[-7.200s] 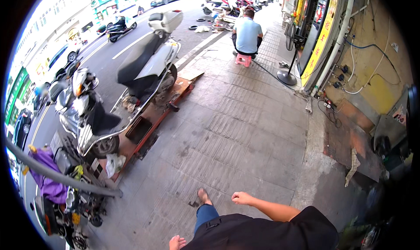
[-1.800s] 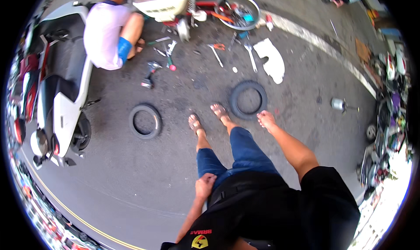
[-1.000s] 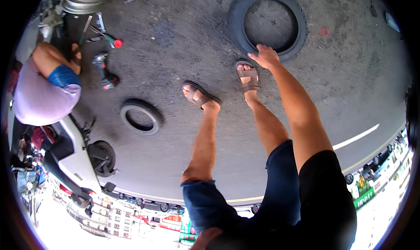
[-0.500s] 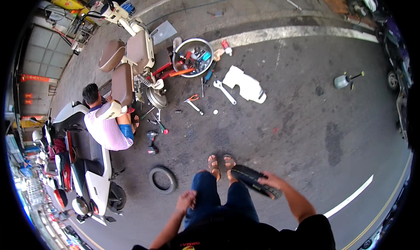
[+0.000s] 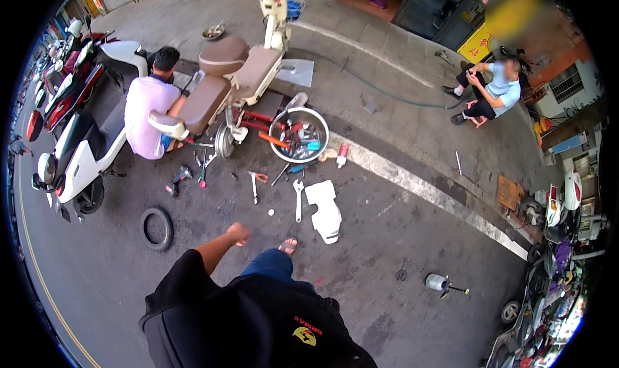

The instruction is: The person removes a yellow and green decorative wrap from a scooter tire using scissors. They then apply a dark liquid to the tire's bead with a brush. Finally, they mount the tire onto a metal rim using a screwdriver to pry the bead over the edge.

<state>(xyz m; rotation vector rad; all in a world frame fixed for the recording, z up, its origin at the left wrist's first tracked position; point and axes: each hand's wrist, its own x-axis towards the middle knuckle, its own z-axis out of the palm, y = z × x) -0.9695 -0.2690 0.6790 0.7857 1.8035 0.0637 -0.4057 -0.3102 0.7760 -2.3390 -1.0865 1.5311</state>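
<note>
My left hand (image 5: 238, 233) is held out over the asphalt with its fingers curled in, and I see nothing in it. Its edges are a little blurred. It is nearest to a large adjustable wrench (image 5: 298, 200) and a pair of orange-handled pliers (image 5: 258, 177), touching neither. A white moulded cover (image 5: 325, 212) lies beside the wrench. To the hand's left a black tyre (image 5: 157, 229) lies flat. My right hand is out of view, and so is the tyre it held earlier.
A person in a pink shirt (image 5: 147, 113) crouches beside a cream scooter (image 5: 205, 104). A metal basin (image 5: 327, 128) of tools and a cordless drill (image 5: 178, 180) are near it. Someone in light blue (image 5: 504, 87) sits farther off. A grey canister (image 5: 436, 281) stands at right.
My view has swung right, bringing the seated person into it. My left arm now reaches forward. My right hand and the tyre it held have left the view.
</note>
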